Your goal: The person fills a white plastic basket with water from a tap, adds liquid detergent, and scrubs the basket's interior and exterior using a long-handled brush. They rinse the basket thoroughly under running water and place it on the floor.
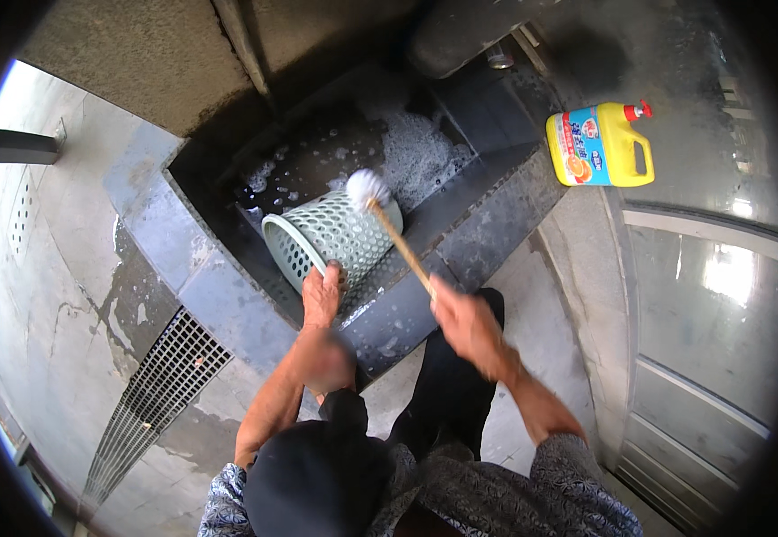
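A pale green perforated plastic basket (335, 231) lies on its side in a dark tiled wash basin (389, 322), its open mouth towards the left. My left hand (322, 292) grips the rim of the basket at the near side. In my right hand (466, 325) is the wooden handle of a round, white-bristled brush (367, 190). The brush head is at the outer wall of the basket, near its base end; whether it touches is hard to tell. Dark water with white foam (422, 154) lies beyond the basket.
A yellow jug of cleaner (602, 145) with a red pump top and a printed label stands to the right of the basin. A metal drain grate (161, 389) runs along the floor at the left. A glass jar (500, 57) sits at the back.
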Available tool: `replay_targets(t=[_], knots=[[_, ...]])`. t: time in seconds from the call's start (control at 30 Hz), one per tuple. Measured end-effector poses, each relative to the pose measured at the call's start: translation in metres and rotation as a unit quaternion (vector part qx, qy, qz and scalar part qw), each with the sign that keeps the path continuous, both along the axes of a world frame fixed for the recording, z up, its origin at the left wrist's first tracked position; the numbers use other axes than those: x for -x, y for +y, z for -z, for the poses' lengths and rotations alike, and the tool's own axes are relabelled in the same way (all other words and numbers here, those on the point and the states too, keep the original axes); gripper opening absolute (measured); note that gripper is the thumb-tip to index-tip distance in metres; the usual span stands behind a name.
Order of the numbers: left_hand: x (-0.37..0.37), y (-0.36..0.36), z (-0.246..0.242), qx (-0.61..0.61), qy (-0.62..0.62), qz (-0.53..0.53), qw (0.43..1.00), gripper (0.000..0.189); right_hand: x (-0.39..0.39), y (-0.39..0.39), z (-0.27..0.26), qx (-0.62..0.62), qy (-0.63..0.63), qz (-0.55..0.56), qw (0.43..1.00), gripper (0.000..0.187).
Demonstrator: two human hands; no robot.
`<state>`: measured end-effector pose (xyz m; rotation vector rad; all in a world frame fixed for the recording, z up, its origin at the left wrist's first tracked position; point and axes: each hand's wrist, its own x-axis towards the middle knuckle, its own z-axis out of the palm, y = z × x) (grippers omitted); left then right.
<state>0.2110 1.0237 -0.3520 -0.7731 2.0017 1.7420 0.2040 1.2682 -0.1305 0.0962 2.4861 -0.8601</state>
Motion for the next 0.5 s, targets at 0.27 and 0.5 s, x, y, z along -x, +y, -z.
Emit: replay_targets(t=[0.27, 0.5], knots=[[-0.009, 0.016, -0.025, 0.063, 0.02, 0.111, 0.992, 0.04, 0.012, 0.039, 0.038, -0.106, 0.024, -0.022, 0.994, 0.043], [-0.025, 0.006, -0.028, 0.035, 0.023, 0.097, 0.994, 0.038, 0.0, 0.055, 0.02, -0.089, -0.002, 0.04, 0.995, 0.041]])
